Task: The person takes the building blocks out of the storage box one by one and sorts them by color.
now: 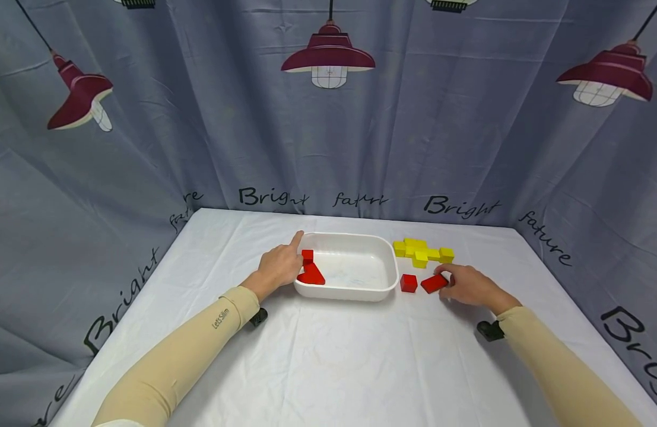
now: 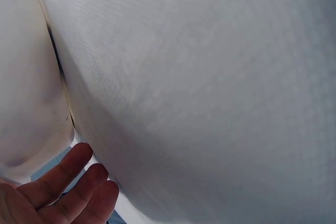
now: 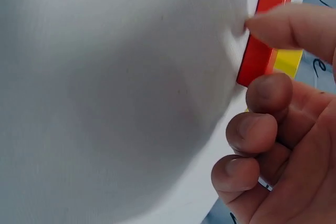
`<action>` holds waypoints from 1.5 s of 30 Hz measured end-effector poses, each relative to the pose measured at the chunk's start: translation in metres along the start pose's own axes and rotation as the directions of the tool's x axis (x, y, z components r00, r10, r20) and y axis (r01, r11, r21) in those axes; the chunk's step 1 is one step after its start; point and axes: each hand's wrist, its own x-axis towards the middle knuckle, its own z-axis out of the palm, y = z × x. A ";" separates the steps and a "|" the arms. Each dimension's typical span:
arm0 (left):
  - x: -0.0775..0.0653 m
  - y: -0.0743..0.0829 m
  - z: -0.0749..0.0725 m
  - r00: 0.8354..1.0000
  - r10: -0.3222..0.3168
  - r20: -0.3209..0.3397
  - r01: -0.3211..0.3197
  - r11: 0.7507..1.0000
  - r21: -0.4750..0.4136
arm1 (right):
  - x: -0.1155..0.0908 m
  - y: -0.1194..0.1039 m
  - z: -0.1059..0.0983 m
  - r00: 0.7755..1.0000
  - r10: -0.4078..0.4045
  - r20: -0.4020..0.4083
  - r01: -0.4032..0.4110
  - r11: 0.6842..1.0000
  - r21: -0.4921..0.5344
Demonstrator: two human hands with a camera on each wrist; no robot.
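Note:
My left hand (image 1: 280, 265) lies at the left side of a white tray (image 1: 355, 295), its index finger stretched along the rim near the far corner. Three fingers (image 2: 68, 174) of it show beside the tray's outer wall in the left wrist view, fairly straight. Inside the tray, by that hand, are a small red block (image 1: 307, 256) and a red triangular block (image 1: 312, 274). My right hand (image 1: 469, 286) pinches a flat red rectangular block (image 1: 432, 283) at the table, thumb on the near side. Left of this block sits a red cube (image 1: 408, 283).
Several yellow blocks (image 1: 420, 252) lie close together behind the red blocks, right of the tray. A white cloth (image 1: 349, 367) covers the table. A grey-blue curtain (image 1: 339, 142) with printed lamps hangs behind and at both sides.

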 end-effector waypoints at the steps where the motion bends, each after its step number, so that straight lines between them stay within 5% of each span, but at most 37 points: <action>1: 0.000 0.000 0.000 1.000 -0.001 0.000 0.001 1.000 -0.001 | 0.000 -0.001 0.001 1.000 -0.003 -0.005 0.003 1.000 0.001; 30: 0.001 -0.002 0.002 1.000 0.000 0.003 0.000 1.000 -0.009 | 0.002 -0.017 -0.004 0.999 -0.031 -0.013 0.031 0.999 -0.020; 45: 0.000 0.000 0.002 1.000 -0.013 0.008 0.014 1.000 -0.016 | 0.007 -0.060 -0.031 0.992 -0.124 -0.010 0.123 0.991 -0.042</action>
